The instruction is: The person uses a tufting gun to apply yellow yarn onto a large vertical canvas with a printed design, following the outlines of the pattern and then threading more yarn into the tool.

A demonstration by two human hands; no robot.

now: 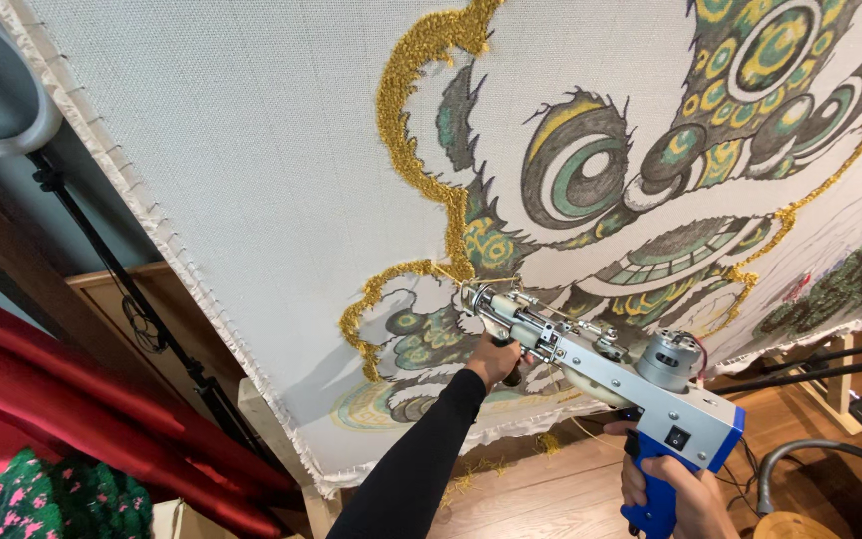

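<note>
A silver and blue tufting gun (606,371) points its needle end at a stretched white cloth (251,150) bearing a drawn mask-like design in green, grey and gold. My left hand (494,359), in a black sleeve, grips the gun's front handle just below the needle. My right hand (678,494) wraps the blue rear grip at the bottom edge of the view. Raised gold yarn (421,120) follows the design's left outline and ends near the needle tip. Thin yarn strands run along the top of the gun.
The cloth is pinned along a wooden frame edge (152,225). A ring light (2,130) on a black stand is at upper left, red fabric (72,399) at lower left. Wooden floor, cables and a grey hose (800,454) lie at lower right.
</note>
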